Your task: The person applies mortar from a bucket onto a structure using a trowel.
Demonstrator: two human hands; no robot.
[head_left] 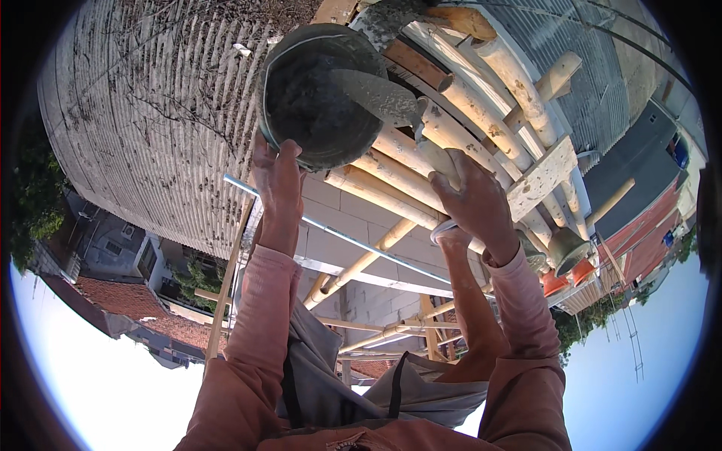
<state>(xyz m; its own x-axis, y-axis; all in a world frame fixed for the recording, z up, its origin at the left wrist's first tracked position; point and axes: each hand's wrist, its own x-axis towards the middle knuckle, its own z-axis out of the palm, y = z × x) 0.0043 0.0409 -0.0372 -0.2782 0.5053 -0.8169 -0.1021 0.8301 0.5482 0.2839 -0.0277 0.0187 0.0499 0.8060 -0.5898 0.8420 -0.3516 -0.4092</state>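
**Bucket (331,161) and trowel (391,105) beside bamboo poles (485,120)**

Holds bucket's near rim in left hand (280,177), left of poles; grips trowel handle with fingers of right hand (477,199). Could tip and spill bucket through weak one-handed hold.

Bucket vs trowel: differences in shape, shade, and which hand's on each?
Shape: the bucket is round and hollow; the trowel has a flat blade. Shade: the bucket is dark; the trowel's blade is lighter grey and speckled. Hold: the left hand grips the bucket at its near side; the right hand grips the trowel by its handle. Shared: both are hand-held.
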